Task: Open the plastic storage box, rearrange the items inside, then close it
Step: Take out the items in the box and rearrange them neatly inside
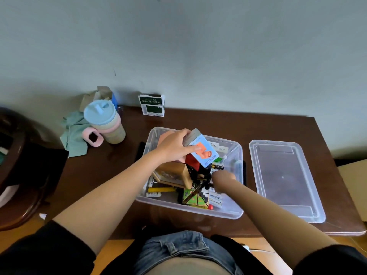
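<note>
The clear plastic storage box (237, 212) stands open on the dark wooden table, full of small items. Its clear lid (286, 179) lies flat on the table to the right. My left hand (174, 147) grips a light blue carton with an orange picture (204, 150) above the box's far half. My right hand (222, 177) reaches down among the items in the middle of the box; its fingers are hidden there. Inside lie a wooden block-shaped thing (176, 173), a colourful cube box (193, 196), a yellow ruler (160, 189) and a red and black object (195, 165).
A cup with a blue lid and pink handle (105, 124) stands at the back left, next to a green cloth (74, 133). A green and white carton (152, 105) stands against the wall. A dark wooden chair (17, 165) is at the left.
</note>
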